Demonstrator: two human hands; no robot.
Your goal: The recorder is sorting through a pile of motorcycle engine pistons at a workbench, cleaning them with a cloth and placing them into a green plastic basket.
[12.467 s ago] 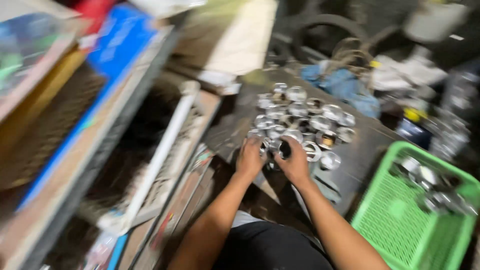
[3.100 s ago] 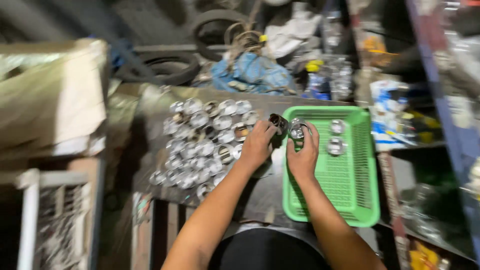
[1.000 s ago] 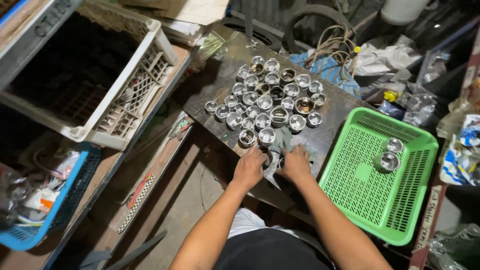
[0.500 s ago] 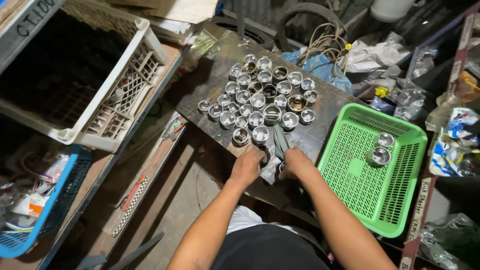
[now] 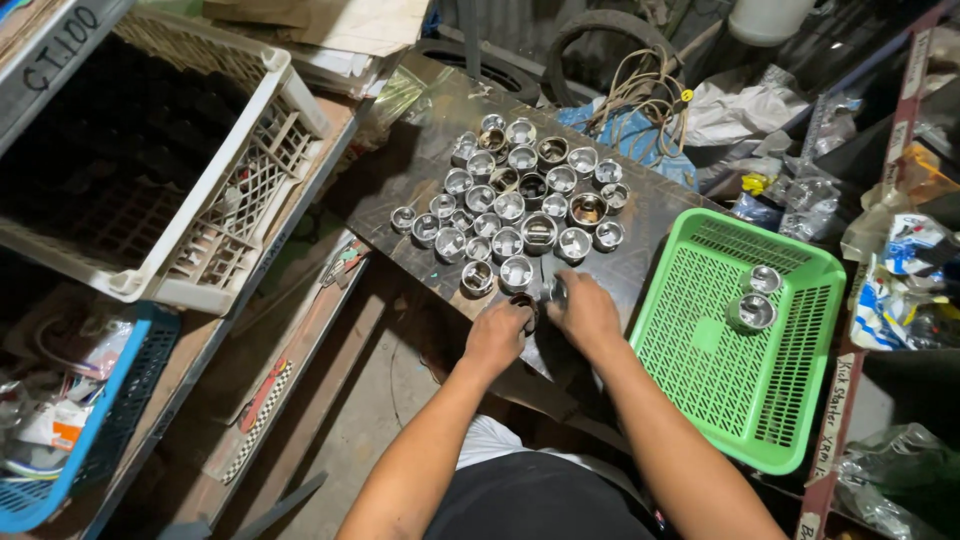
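Note:
Several shiny metal pistons (image 5: 520, 200) stand in rows on a dark metal tabletop (image 5: 420, 170). My left hand (image 5: 497, 333) and my right hand (image 5: 585, 312) meet at the table's near edge, just below the nearest pistons. Both hands close around a small dark metal part (image 5: 540, 298) held between them; its shape is mostly hidden by the fingers. To the right sits a green plastic basket (image 5: 700, 340) with two pistons (image 5: 752, 300) inside.
A white plastic crate (image 5: 250, 180) rests on a shelf at left, with a blue basket (image 5: 60, 450) below it. Beyond the table lie a tyre (image 5: 600, 25), coiled cord, blue cloth and plastic bags. Shelves with packaged goods stand at right.
The view has shifted slightly. My hands stay together at the table's near edge, working on the small part. The basket still holds two pistons.

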